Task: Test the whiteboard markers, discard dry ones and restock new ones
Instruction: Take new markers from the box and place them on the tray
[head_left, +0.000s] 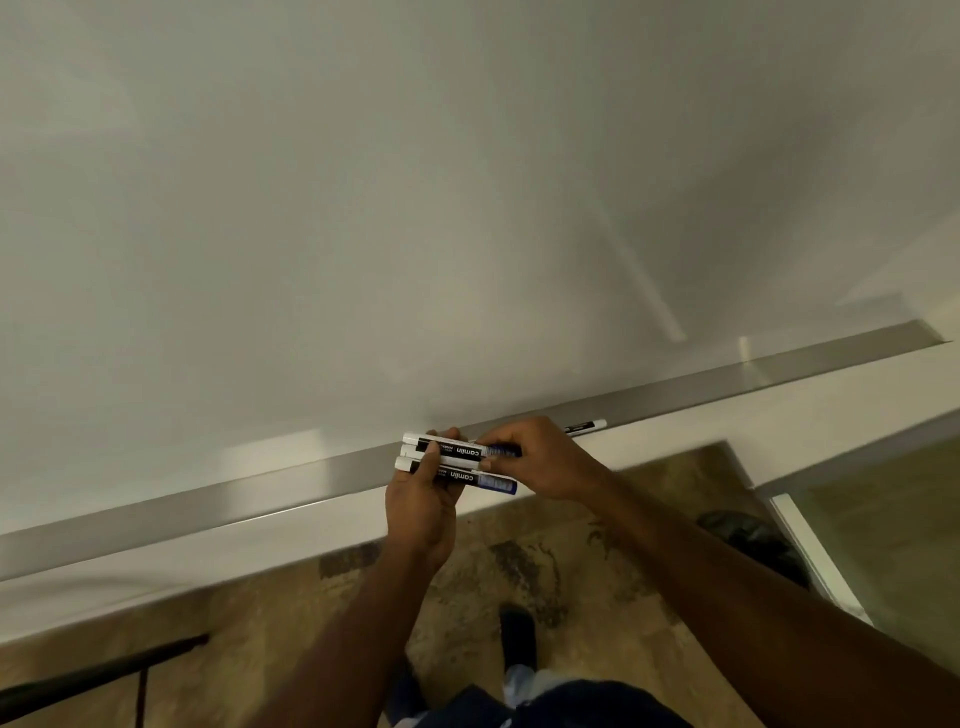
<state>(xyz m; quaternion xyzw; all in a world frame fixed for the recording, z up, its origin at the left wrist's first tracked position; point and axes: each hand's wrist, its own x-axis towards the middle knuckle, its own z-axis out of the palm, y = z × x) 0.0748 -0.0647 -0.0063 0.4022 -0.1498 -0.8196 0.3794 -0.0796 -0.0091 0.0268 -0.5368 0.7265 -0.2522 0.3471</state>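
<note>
A large whiteboard fills the upper view, with a metal marker tray running along its lower edge. My left hand grips a side-by-side bundle of white "camlin" markers just over the tray. My right hand pinches the blue end of the top marker in that bundle. One more marker lies on the tray just right of my right hand, mostly hidden by it.
Below the tray is a white ledge and a patterned brown floor. A black bag sits on the floor at right beside a glass panel. A dark rail crosses the lower left. My shoe shows below.
</note>
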